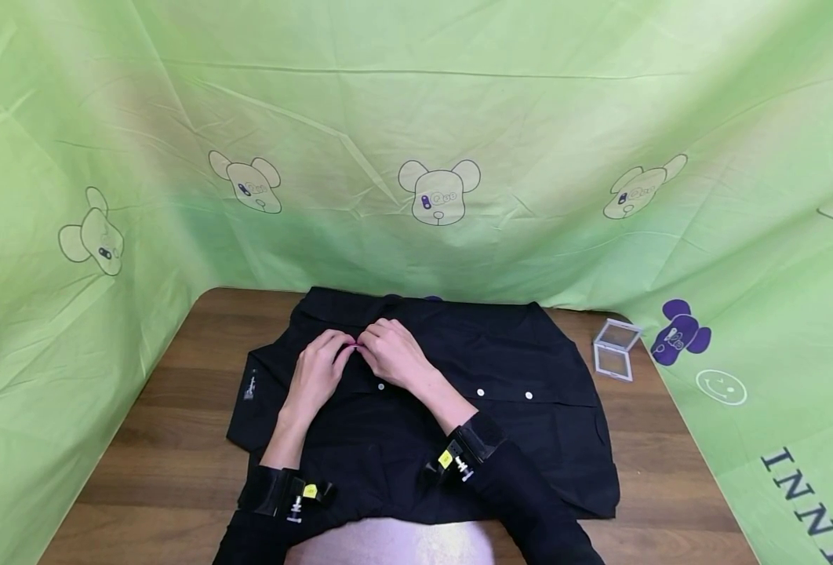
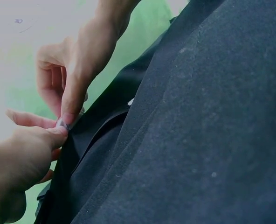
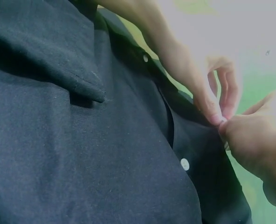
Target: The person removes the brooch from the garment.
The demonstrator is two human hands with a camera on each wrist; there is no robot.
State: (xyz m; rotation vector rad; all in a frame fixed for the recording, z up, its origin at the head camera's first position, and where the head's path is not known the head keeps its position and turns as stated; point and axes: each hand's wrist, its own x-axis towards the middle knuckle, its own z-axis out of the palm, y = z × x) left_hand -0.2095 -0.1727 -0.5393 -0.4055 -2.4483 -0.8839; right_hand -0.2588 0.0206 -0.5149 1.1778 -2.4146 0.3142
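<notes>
One black shirt [image 1: 360, 479] lies spread under both hands, reaching out past them on either side and back toward the wearer's sleeves. At its front band, the left hand [image 1: 318, 373] and right hand [image 1: 394, 353] meet tip to tip, thumbs and fingers of each clamped in a pinch on the band. Between their tips shows a small pale piece [image 2: 60, 122], probably a button, though the fingers hide too much to be sure.

My reading is that one button is being worked at its hole; whether it is going through or coming out, I cannot tell. The next move seems to call for one hand steadying the cloth while the other eases the button edge-first through the slit, without tugging the band.

Just nearer the body than the right fingers sits a white button [image 1: 381, 386]; two more, a middle button [image 1: 481, 391] and an end button [image 1: 529, 395], lie to the right of that forearm. Left of the left hand is some white printing [image 1: 249, 388]. Well right of the right hand, an unfolded clear case [image 1: 612, 347] rests on the wooden table [image 1: 155, 439].
</notes>
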